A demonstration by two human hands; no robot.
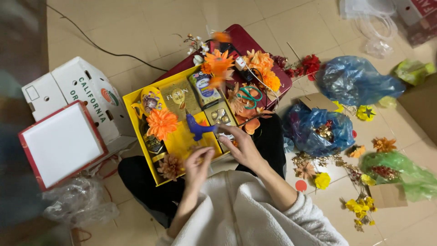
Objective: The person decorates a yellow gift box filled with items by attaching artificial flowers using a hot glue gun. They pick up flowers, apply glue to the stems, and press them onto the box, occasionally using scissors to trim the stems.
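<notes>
Head view, near to far. Your left hand hovers at the near edge of the yellow box, fingers curled on something small that cannot be made out; whether it truly grips is unclear. Your right hand is closed around the grip of the blue glue gun, whose nozzle points left and up over the box floor, just beside the orange flower. A brown flower lies at the near left corner, close to your left fingers. To work well here, keep the nozzle low and steady over the spot to be glued, keep your left fingertips clear of its tip, and press any piece down by its petals, not its base. The box rests on your lap and tilts, so brace it with your knees before squeezing. Farther in, packets and a bottle fill the box, and green scissors lie among more orange blooms on the red lid. Beyond, on the floor, blue bags and loose flowers sit to the right, a white carton to the left.
</notes>
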